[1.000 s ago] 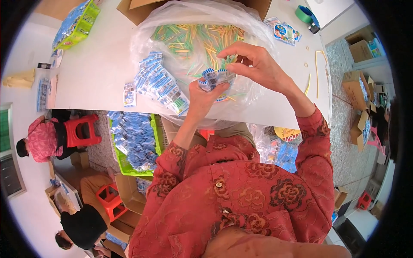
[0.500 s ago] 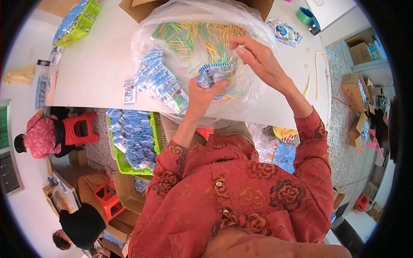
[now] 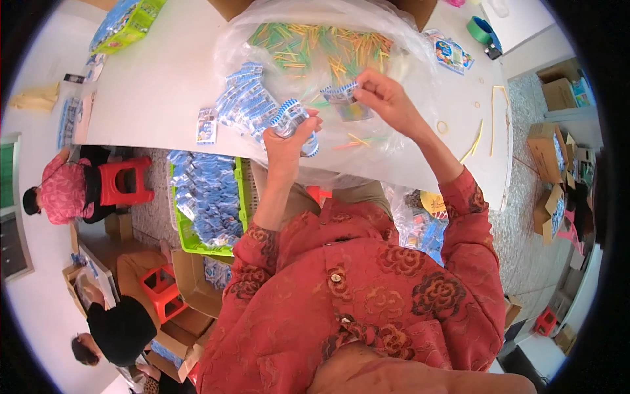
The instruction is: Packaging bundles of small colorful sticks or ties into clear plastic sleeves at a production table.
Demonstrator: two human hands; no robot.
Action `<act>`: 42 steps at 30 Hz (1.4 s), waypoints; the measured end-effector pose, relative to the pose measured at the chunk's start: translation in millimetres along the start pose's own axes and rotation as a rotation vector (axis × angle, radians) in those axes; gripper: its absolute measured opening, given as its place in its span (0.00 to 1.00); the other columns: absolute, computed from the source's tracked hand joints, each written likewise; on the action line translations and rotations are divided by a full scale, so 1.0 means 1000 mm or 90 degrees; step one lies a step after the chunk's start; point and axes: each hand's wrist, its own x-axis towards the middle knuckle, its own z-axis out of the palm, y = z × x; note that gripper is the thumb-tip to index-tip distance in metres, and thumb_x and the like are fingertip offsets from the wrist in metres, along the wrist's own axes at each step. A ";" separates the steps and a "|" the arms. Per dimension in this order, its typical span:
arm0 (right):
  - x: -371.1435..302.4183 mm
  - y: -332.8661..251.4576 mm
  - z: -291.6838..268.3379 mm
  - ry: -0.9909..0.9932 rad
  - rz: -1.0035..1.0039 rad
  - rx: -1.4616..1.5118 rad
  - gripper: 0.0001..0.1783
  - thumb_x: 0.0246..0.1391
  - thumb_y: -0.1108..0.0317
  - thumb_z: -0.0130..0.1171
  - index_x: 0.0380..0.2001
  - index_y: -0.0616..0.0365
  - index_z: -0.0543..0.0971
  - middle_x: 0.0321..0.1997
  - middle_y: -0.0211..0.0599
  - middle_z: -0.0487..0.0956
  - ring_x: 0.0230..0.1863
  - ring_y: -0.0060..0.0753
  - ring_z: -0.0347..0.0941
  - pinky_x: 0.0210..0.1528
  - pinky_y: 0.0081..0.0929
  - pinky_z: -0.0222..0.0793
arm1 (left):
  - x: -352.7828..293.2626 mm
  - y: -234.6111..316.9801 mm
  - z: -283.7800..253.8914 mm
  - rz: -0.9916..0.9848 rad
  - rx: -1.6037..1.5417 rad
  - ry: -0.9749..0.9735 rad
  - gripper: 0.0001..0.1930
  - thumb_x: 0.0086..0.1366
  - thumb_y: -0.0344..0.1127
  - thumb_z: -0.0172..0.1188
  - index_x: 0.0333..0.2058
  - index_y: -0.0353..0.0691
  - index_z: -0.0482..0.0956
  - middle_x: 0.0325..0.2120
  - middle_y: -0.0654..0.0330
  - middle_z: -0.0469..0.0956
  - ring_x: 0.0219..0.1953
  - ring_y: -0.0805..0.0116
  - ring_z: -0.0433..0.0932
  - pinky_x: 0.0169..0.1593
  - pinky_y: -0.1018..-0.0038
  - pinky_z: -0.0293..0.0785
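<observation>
My left hand (image 3: 285, 141) is closed around a curled bunch of small blue-and-white packets (image 3: 289, 117), held over the near edge of the clear plastic bag (image 3: 230, 49). To its right, my right hand (image 3: 388, 102) pinches a single packet (image 3: 341, 95) by its upper right corner, the packet hanging over the bag. Many thin green, yellow and orange plastic sticks (image 3: 328, 46) lie spread on the bag beyond my hands. Left of my left hand, overlapping packets (image 3: 243, 95) form a heap on the bag. One loose packet (image 3: 206, 126) rests on the white table (image 3: 151, 85).
A green crate (image 3: 188, 238) of packets stands below the table's edge at left; another green crate (image 3: 141, 26) sits far left. A cardboard box (image 3: 420, 10) is behind the bag. Green tape (image 3: 479, 27) lies far right. Two people are at left near red stools (image 3: 125, 180).
My hands have moved apart. The left has shifted left with its bunch of packets, and the right, earlier without a packet, now pinches one. The whole view has shifted slightly.
</observation>
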 end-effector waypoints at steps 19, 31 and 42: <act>0.042 0.088 0.125 0.029 -0.132 -0.124 0.09 0.49 0.73 0.55 0.34 0.62 0.70 0.28 0.29 0.72 0.28 0.19 0.69 0.29 0.18 0.66 | -0.080 -0.019 -0.095 -0.096 0.025 0.176 0.09 0.57 0.33 0.56 0.33 0.34 0.76 0.26 0.61 0.77 0.26 0.77 0.74 0.30 0.81 0.69; 0.015 0.001 0.110 -0.099 -0.063 -0.037 0.12 0.45 0.69 0.59 0.34 0.59 0.72 0.34 0.29 0.73 0.30 0.23 0.69 0.31 0.22 0.65 | -0.060 -0.014 -0.060 -0.039 0.103 0.063 0.10 0.55 0.31 0.60 0.34 0.32 0.78 0.25 0.66 0.77 0.25 0.84 0.70 0.28 0.85 0.66; 0.007 -0.030 0.108 -0.199 -0.164 -0.241 0.08 0.43 0.70 0.60 0.26 0.63 0.74 0.26 0.37 0.74 0.27 0.34 0.69 0.28 0.27 0.63 | -0.065 -0.008 -0.058 -0.020 0.146 -0.031 0.07 0.53 0.28 0.61 0.32 0.33 0.77 0.25 0.69 0.74 0.27 0.83 0.69 0.30 0.83 0.67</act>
